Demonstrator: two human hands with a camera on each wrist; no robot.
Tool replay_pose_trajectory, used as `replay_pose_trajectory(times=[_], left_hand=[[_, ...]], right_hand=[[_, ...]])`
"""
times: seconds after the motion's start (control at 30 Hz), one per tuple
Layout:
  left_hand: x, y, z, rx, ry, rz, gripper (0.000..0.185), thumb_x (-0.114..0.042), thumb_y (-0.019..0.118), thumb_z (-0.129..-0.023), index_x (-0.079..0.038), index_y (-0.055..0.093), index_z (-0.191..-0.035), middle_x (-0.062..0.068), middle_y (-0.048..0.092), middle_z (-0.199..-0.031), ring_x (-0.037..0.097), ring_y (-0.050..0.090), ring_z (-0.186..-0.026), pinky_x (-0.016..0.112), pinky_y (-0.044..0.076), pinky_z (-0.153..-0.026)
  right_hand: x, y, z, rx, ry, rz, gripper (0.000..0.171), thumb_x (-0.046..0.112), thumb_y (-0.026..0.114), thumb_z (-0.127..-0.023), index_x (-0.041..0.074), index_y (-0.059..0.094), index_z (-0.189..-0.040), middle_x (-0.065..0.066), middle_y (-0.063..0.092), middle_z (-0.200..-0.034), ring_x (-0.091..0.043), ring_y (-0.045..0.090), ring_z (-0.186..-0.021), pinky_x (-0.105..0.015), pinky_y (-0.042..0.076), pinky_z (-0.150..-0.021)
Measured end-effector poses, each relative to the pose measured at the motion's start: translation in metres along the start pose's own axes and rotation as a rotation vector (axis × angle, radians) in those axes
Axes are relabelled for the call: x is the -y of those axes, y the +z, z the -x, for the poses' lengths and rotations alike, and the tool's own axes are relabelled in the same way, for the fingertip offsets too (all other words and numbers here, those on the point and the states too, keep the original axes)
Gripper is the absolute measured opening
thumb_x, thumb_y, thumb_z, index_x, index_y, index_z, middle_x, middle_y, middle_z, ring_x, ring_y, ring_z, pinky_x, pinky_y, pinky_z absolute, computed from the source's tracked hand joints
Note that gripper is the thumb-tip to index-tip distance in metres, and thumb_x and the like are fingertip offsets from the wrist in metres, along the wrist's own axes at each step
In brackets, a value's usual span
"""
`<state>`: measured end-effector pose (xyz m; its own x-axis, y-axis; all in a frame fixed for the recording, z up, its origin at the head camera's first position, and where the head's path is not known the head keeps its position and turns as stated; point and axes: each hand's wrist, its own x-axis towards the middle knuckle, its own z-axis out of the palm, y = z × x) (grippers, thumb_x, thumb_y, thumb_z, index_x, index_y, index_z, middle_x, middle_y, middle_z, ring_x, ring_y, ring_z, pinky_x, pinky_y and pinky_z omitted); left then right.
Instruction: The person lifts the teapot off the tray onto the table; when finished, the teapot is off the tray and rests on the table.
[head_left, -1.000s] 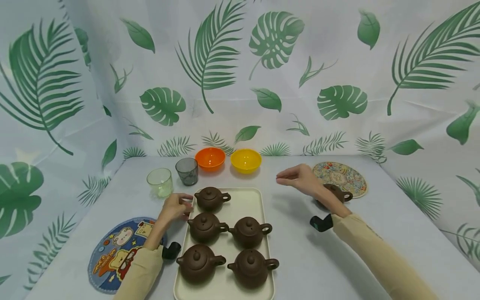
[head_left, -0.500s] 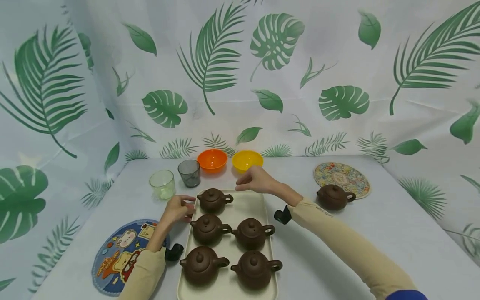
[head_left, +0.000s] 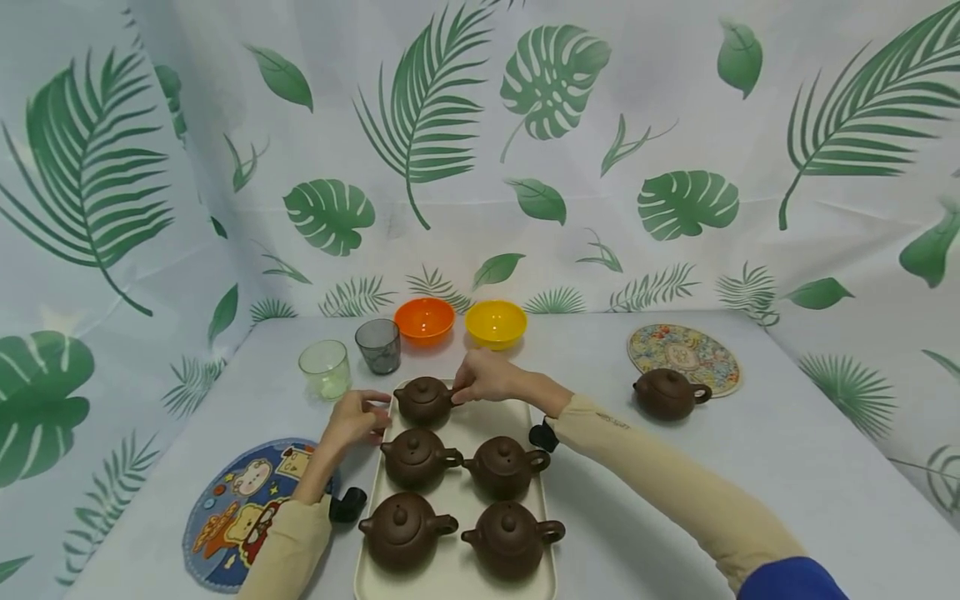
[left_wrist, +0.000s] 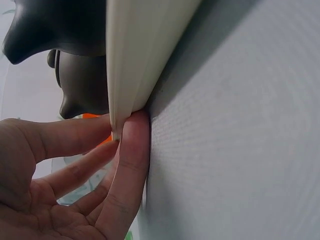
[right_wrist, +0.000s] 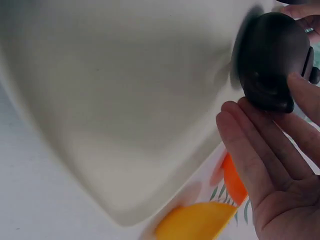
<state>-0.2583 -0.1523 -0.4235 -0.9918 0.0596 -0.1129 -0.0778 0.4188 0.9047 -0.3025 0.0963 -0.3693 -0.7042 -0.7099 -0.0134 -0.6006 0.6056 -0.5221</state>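
Observation:
A cream tray (head_left: 501, 398) carries several brown clay teapots. My left hand (head_left: 358, 417) pinches the tray's left rim (left_wrist: 120, 95) between thumb and fingers (left_wrist: 134, 150). My right hand (head_left: 480, 377) has reached the far-left teapot (head_left: 422, 400) and its fingertips touch the handle side. In the right wrist view the fingers (right_wrist: 250, 145) lie fairly straight beside that teapot (right_wrist: 270, 60), not closed round it. Another teapot (head_left: 667, 393) stands alone on the table, right of the tray.
Behind the tray stand an orange bowl (head_left: 424, 319), a yellow bowl (head_left: 495, 322), a grey cup (head_left: 378, 345) and a clear green cup (head_left: 325, 367). A patterned round mat (head_left: 686, 354) lies at the right, a cartoon mat (head_left: 232, 508) at the front left.
My right hand swung left from beside the lone teapot, across the table, down to the far-left teapot on the tray. The left hand stayed on the tray's rim.

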Motion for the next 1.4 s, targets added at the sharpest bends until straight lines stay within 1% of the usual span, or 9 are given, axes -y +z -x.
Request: replay_pose_trajectory(times=[0.1, 0.27, 0.43, 0.53, 0.67, 0.83, 1.0, 1.2, 1.4], left_hand=[[0.001, 0.000, 0.000, 0.000, 0.002, 0.003, 0.037, 0.008, 0.063, -0.081, 0.010, 0.062, -0.117, 0.016, 0.067, -0.084, 0.014, 0.061, -0.060, 0.029, 0.056, -0.052], [0.000, 0.001, -0.001, 0.000, -0.001, 0.002, 0.036, 0.007, 0.063, -0.081, 0.010, 0.062, -0.117, 0.016, 0.067, -0.084, 0.014, 0.061, -0.061, 0.029, 0.056, -0.052], [0.000, 0.000, -0.002, 0.000, -0.007, -0.006, 0.036, 0.007, 0.063, -0.081, 0.010, 0.062, -0.117, 0.016, 0.067, -0.084, 0.014, 0.061, -0.061, 0.029, 0.056, -0.052], [0.000, -0.001, -0.001, 0.000, -0.007, -0.005, 0.036, 0.007, 0.063, -0.081, 0.009, 0.062, -0.117, 0.016, 0.066, -0.084, 0.014, 0.061, -0.060, 0.029, 0.056, -0.052], [-0.001, -0.002, 0.001, 0.002, -0.010, -0.009, 0.037, 0.006, 0.063, -0.082, 0.009, 0.061, -0.118, 0.017, 0.066, -0.085, 0.014, 0.061, -0.059, 0.029, 0.055, -0.051], [-0.001, -0.001, 0.001, -0.005, -0.008, -0.009, 0.036, 0.007, 0.064, -0.081, 0.008, 0.062, -0.118, 0.018, 0.065, -0.087, 0.014, 0.061, -0.058, 0.029, 0.056, -0.051], [-0.001, 0.002, 0.002, 0.000, -0.006, -0.013, 0.037, 0.007, 0.064, -0.080, 0.008, 0.062, -0.117, 0.018, 0.065, -0.087, 0.015, 0.061, -0.058, 0.030, 0.056, -0.051], [-0.002, 0.002, 0.001, -0.016, -0.006, -0.026, 0.037, 0.005, 0.064, -0.079, 0.007, 0.063, -0.117, 0.017, 0.065, -0.088, 0.015, 0.061, -0.059, 0.029, 0.056, -0.052], [-0.002, 0.002, 0.002, -0.018, -0.008, -0.040, 0.038, 0.006, 0.064, -0.079, 0.008, 0.063, -0.117, 0.017, 0.065, -0.087, 0.015, 0.061, -0.059, 0.029, 0.056, -0.052]], right_hand=[[0.003, 0.000, -0.003, 0.028, 0.000, -0.007, 0.010, 0.009, 0.071, -0.085, 0.001, 0.077, -0.088, -0.006, 0.072, -0.074, -0.005, 0.057, -0.056, -0.016, 0.048, -0.053], [0.004, 0.000, -0.005, 0.032, 0.045, -0.026, 0.009, 0.004, 0.070, -0.085, -0.001, 0.077, -0.088, -0.006, 0.072, -0.073, -0.008, 0.060, -0.057, -0.018, 0.051, -0.053], [0.003, -0.001, -0.006, 0.006, 0.037, 0.048, 0.008, 0.004, 0.071, -0.085, 0.000, 0.077, -0.086, -0.006, 0.071, -0.067, -0.005, 0.054, -0.052, -0.015, 0.046, -0.049], [0.004, -0.002, -0.003, -0.016, 0.041, 0.078, 0.008, 0.004, 0.071, -0.084, 0.000, 0.078, -0.087, -0.006, 0.071, -0.068, -0.005, 0.054, -0.052, -0.014, 0.045, -0.049], [0.001, -0.009, 0.007, -0.025, 0.080, 0.012, 0.010, 0.003, 0.070, -0.085, -0.002, 0.076, -0.091, -0.009, 0.073, -0.077, -0.011, 0.065, -0.061, -0.016, 0.051, -0.054], [-0.015, -0.026, 0.034, -0.076, 0.096, -0.110, 0.011, 0.000, 0.068, -0.085, -0.006, 0.075, -0.092, -0.013, 0.073, -0.080, -0.022, 0.071, -0.068, -0.024, 0.057, -0.059], [-0.043, -0.046, 0.077, -0.140, 0.094, -0.190, 0.012, -0.005, 0.068, -0.083, -0.010, 0.073, -0.092, -0.019, 0.072, -0.081, -0.026, 0.071, -0.069, -0.031, 0.059, -0.061], [-0.080, -0.065, 0.127, -0.194, 0.121, -0.209, 0.015, -0.006, 0.066, -0.084, -0.016, 0.070, -0.095, -0.026, 0.070, -0.086, -0.032, 0.071, -0.070, -0.030, 0.059, -0.061], [-0.102, -0.070, 0.159, -0.188, 0.178, -0.175, 0.015, -0.007, 0.065, -0.084, -0.017, 0.069, -0.094, -0.028, 0.070, -0.087, -0.033, 0.071, -0.071, -0.032, 0.059, -0.062]])
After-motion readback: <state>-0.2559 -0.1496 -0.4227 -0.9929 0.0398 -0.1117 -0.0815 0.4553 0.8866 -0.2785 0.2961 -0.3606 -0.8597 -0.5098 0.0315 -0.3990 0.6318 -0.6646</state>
